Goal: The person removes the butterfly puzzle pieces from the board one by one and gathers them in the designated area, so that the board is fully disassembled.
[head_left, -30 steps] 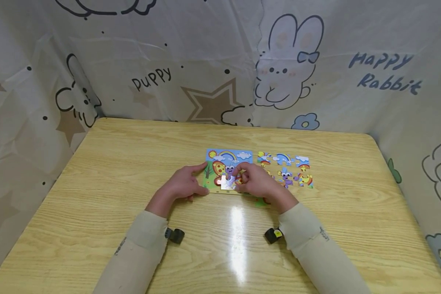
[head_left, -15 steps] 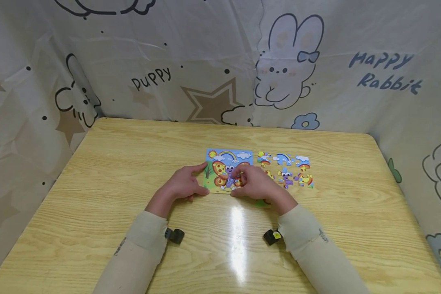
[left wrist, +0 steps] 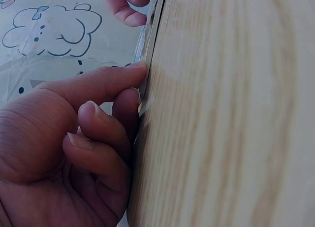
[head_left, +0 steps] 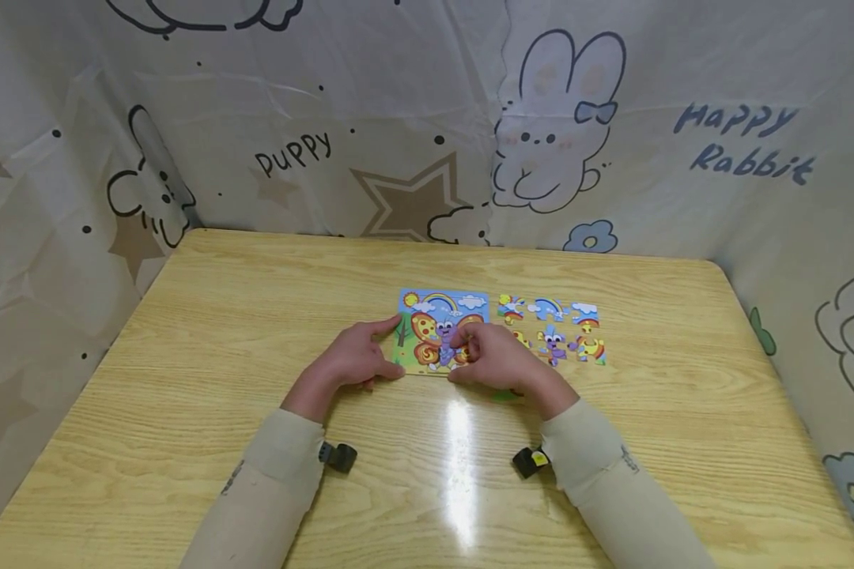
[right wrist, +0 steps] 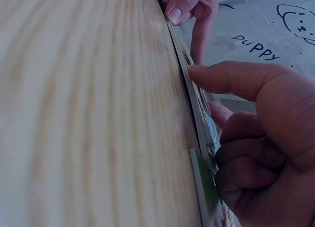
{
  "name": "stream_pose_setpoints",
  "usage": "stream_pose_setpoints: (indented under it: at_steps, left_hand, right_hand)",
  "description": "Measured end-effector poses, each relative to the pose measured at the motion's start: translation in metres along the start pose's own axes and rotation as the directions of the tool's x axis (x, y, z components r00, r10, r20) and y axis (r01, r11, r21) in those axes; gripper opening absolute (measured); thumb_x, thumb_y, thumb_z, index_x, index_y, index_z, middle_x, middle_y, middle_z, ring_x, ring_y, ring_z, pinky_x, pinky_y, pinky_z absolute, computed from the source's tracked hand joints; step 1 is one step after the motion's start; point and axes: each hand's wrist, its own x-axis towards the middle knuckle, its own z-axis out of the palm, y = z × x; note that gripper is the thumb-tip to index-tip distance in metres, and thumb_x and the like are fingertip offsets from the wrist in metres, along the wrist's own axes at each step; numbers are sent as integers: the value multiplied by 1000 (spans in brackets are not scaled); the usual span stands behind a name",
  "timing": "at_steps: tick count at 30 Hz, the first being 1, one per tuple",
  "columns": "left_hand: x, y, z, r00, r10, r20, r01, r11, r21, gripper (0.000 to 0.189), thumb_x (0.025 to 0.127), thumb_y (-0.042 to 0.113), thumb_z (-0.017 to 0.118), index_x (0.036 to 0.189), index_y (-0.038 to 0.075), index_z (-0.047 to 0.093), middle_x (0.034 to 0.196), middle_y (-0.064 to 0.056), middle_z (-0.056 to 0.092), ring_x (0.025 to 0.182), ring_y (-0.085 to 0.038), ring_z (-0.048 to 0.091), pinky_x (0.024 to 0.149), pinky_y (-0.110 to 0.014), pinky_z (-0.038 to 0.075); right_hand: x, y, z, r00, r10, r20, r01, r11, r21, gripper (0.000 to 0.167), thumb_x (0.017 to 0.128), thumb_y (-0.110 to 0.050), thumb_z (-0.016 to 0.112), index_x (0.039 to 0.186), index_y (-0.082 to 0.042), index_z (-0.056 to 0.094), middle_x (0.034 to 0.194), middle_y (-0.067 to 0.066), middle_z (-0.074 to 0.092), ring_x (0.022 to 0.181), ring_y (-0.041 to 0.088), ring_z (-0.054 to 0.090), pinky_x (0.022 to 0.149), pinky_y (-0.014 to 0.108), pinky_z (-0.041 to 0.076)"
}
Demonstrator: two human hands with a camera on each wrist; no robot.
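Note:
A jigsaw puzzle board [head_left: 413, 357] with a butterfly, rainbow and tree picture lies flat on the table. My left hand [head_left: 357, 353] touches its left side, the straight index finger at the upper part and the thumb at the lower corner. Over the board's right part, my right hand [head_left: 496, 357] holds a puzzle piece [head_left: 443, 356] at the bottom middle between bent index finger and thumb. That piece lies flat in the picture. The thumb meets the board's front edge in the right wrist view. The board's lower right is hidden under this hand.
Right of the board lie several loose puzzle pieces, among them a rainbow piece [head_left: 549, 307] and a purple butterfly-head piece [head_left: 553, 344]. A green piece [head_left: 507, 395] is partly under my right wrist. A printed curtain [head_left: 398, 118] surrounds the wooden table [head_left: 256, 300].
A second ago my right hand held the shiny puzzle piece over the bottom middle; half a second ago it came down flat into the picture. My left hand has stayed put.

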Motion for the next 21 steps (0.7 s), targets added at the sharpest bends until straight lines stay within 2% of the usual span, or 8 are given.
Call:
stream_pose_setpoints:
  at_steps: [7,11,18,21]
  left_hand:
    - [0,0,0,1000,9,0,-9,1000,15,90,80,16,86,155,31,38,54,-3,46,41,-18,47,41,-28,36]
    - [0,-1,0,1000,5,0,-5,1000,20,90,80,16,86,155,31,38,54,-4,46,42,-18,48,42,-28,36]
    - [0,0,1,1000,-1,-6,1,1000,24,90,80,17,86,155,32,38,54,-4,47,42,-19,48,42,-28,36]
    - [1,0,1,1000,-5,-8,5,1000,25,90,80,17,86,155,32,38,55,-4,47,42,-19,48,41,-28,35]
  right_hand:
    - [-9,-1,-2,999,-34,-2,34,999,-11,40,78,-20,87,110,-11,65,64,-1,45,57,13,38,70,37,43]
    - [-19,1,-6,1000,-20,-23,20,1000,-19,40,78,-21,88,110,-13,65,63,-2,45,56,13,39,67,37,42]
    - [-38,10,-14,998,-6,-61,4,1000,-31,42,77,-23,89,109,-15,64,60,-3,40,53,12,34,71,39,43]
    - [-46,12,-18,998,3,-68,-4,1000,-24,42,78,-23,89,110,-15,64,60,-3,39,52,12,33,69,39,43]
